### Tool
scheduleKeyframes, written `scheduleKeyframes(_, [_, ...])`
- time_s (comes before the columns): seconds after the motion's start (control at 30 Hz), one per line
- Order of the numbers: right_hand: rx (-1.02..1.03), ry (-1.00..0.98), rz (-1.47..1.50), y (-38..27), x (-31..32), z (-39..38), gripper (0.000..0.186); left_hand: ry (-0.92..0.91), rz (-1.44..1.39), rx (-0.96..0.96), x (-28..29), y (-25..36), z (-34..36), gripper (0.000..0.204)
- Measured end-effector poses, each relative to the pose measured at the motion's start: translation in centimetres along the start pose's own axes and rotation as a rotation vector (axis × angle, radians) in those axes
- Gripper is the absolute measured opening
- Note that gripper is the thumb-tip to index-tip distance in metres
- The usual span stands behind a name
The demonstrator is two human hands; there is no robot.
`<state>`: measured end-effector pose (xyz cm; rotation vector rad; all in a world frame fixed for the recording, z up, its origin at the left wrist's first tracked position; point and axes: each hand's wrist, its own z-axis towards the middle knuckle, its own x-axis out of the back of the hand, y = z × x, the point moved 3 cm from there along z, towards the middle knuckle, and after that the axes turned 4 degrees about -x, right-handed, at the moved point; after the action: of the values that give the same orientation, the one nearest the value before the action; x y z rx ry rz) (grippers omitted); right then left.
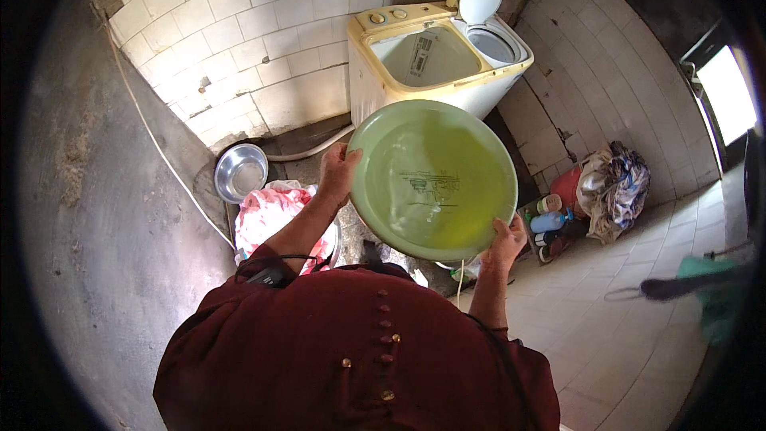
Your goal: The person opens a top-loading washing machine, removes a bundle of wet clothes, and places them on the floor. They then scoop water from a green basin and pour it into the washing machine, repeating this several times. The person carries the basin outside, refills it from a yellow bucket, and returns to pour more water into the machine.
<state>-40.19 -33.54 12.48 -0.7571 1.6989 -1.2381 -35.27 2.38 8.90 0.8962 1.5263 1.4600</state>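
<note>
Nearest the camera is the person's dark red garment (351, 359), soft cloth with a row of small round buttons down the front. Just beyond it both forearms rise to a wide green basin (433, 178), round, shallow and smooth like moulded plastic, with a dark printed mark on its inner floor. It is held up in the air at chest level, tilted so its hollow faces the camera, and it appears empty. The left hand (338, 172) clamps the basin's left rim, fingers curled over the edge and thumb against it; the right hand (506, 243) grips the lower right rim, fingers wrapped round the lip from behind. By the look of it the basin is being carried or turned over, and any further handling would call for both grips to stay firm on the slick rim so it does not tip. Below the left arm lies a heap of pink and white cloth (270, 211), crumpled and limp, and next to it on the floor a shiny steel bowl (240, 172). To the right are plastic bottles (550, 215) and a bundle of patterned fabric (613, 187). Farthest back, a cream twin-tub washing machine (435, 60) stands against the white tiled wall (239, 40), its lid raised.
</note>
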Motion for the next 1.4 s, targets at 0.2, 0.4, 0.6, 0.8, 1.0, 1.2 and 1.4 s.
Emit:
scheduleKeyframes(0.2, [0.058, 0.009, 0.013, -1.7, -0.5, 8.1, 0.032, -0.016, 0.048, -0.023, -7.9, -1.2, 7.4, 0.025])
scheduleKeyframes(0.4, [0.105, 0.035, 0.017, -3.8, -0.4, 13.8, 0.029, -0.18, 0.004, 0.067, -15.5, -3.5, 13.7, 0.03])
scheduleKeyframes(0.6, [0.139, 0.079, -0.046, -7.0, -3.9, 18.1, 0.025, -0.314, -0.046, 0.216, -20.6, -7.4, 20.4, 0.023])
scheduleKeyframes(0.8, [0.118, 0.217, -0.258, -8.6, -12.6, 24.1, 0.023, -0.288, -0.068, 0.356, -21.5, -7.1, 29.7, 0.027])
scheduleKeyframes(1.0, [0.054, 0.239, -0.334, -6.2, -20.8, 31.9, 0.025, -0.266, -0.092, 0.398, -19.6, -6.9, 39.1, 0.024])
scheduleKeyframes(1.2, [0.022, 0.247, -0.308, -1.0, -24.8, 34.8, 0.028, -0.202, 0.099, 0.306, -14.4, -8.7, 42.7, 0.019])
scheduleKeyframes(1.4, [-0.019, 0.03, -0.241, -2.0, -22.7, 35.1, 0.03, -0.066, 0.015, 0.328, -13.2, -7.7, 37.5, 0.027])
